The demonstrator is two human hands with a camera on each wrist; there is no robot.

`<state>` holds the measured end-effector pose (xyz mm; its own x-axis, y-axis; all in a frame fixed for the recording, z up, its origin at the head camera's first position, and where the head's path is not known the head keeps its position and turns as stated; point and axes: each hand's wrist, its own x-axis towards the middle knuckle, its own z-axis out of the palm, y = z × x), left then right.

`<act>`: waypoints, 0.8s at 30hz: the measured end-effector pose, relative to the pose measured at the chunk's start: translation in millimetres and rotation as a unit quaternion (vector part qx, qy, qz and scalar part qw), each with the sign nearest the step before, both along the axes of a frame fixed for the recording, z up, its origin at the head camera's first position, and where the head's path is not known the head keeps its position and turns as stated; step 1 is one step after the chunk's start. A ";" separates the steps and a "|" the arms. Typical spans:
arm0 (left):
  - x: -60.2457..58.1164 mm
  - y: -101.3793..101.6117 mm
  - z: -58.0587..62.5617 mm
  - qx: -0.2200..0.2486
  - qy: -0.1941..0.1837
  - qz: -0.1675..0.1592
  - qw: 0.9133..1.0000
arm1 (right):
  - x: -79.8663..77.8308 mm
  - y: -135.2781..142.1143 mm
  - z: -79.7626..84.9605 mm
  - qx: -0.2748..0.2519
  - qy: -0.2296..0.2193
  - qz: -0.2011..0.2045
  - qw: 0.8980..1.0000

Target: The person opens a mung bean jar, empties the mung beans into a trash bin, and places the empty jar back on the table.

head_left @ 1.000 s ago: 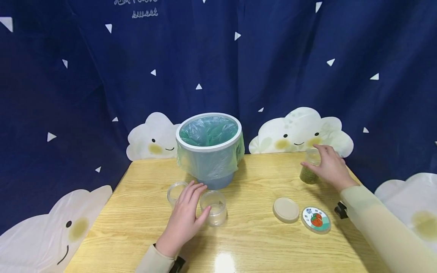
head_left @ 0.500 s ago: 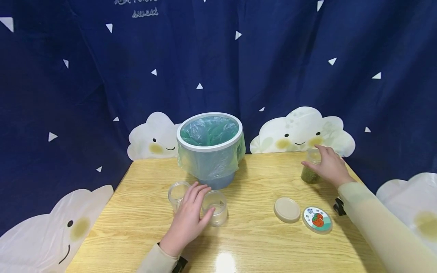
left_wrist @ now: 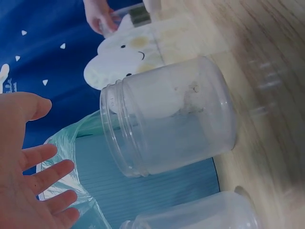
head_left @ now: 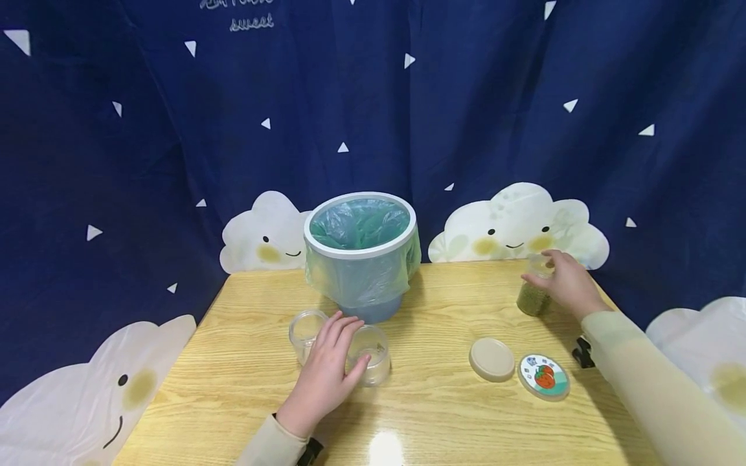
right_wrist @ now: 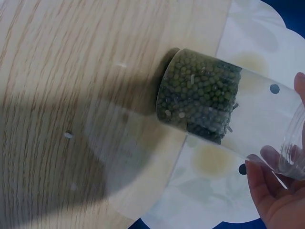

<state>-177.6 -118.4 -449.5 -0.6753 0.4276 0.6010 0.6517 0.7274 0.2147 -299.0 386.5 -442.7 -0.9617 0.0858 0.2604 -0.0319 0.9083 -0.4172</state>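
Note:
My right hand (head_left: 568, 285) holds a clear jar (head_left: 533, 299) near its rim at the far right of the table. In the right wrist view, green mung beans (right_wrist: 198, 90) fill its lower part, with a few pale grains among them; the thumb and fingers are round the neck. My left hand (head_left: 325, 375) hovers with loosely spread fingers by two clear open jars. The nearer jar (left_wrist: 171, 117) has a few bits stuck inside, and the fingers are apart from it in the left wrist view. The other jar (head_left: 307, 329) stands to its left, partly hidden by the hand.
A blue bin (head_left: 361, 275) with a white rim and green plastic liner stands behind the two jars. A beige lid (head_left: 492, 359) and a lid with a tomato label (head_left: 544, 377) lie on the wooden table (head_left: 443, 421). One pale grain (right_wrist: 68, 135) lies near the bean jar.
The left hand has shifted slightly to the right over the nearer jar. The right hand stays at the bean jar; the whole view has drifted a little.

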 end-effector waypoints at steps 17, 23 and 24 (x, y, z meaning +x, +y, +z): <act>-12.6 -9.2 12.7 0.025 -0.010 0.000 1.000 | 8.6 -11.1 24.6 -0.001 0.053 0.011 0.999; -14.9 -6.9 22.9 0.045 -0.046 -0.013 0.998 | 14.8 -20.3 33.8 -0.005 0.064 0.016 0.998; -14.9 -6.2 25.3 0.053 -0.054 -0.018 0.997 | 15.7 -22.5 35.8 -0.005 0.066 0.019 0.998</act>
